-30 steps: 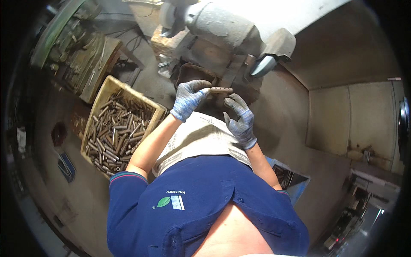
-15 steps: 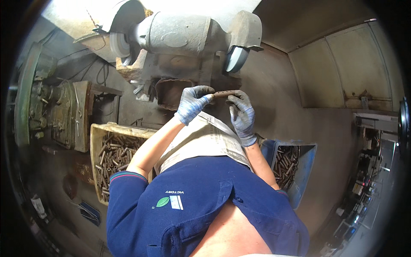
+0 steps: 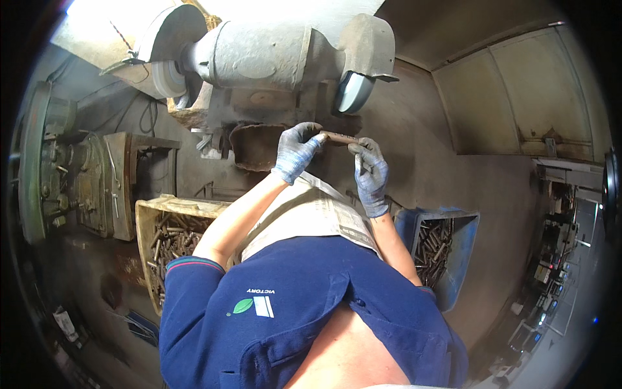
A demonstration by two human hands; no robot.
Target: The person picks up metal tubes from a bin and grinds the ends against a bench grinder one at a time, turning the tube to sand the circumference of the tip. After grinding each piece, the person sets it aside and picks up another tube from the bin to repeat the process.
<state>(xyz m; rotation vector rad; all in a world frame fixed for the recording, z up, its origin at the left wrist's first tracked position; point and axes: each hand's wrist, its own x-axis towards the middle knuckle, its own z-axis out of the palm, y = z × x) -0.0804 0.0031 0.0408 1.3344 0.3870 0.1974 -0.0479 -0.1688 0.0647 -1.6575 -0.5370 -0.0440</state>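
Both my hands wear grey-blue gloves. My left hand point(image 3: 296, 150) and my right hand point(image 3: 370, 172) hold a short rusty metal rod point(image 3: 339, 137) by its two ends, level in front of me. The rod sits just below the right grinding wheel point(image 3: 354, 91) of a large grey bench grinder point(image 3: 265, 55); I cannot tell whether it touches the wheel. The left wheel point(image 3: 170, 78) is farther off.
A tan crate point(image 3: 170, 241) full of several rusty rods stands at my lower left. A blue bin point(image 3: 442, 249) with more rods stands at my lower right. A green machine point(image 3: 61, 172) is at the far left. A light cloth covers my lap.
The view has swung so the grinder is now higher and centred, and the blue bin has come into sight. My hands have kept the rod and carried it up near the right wheel.
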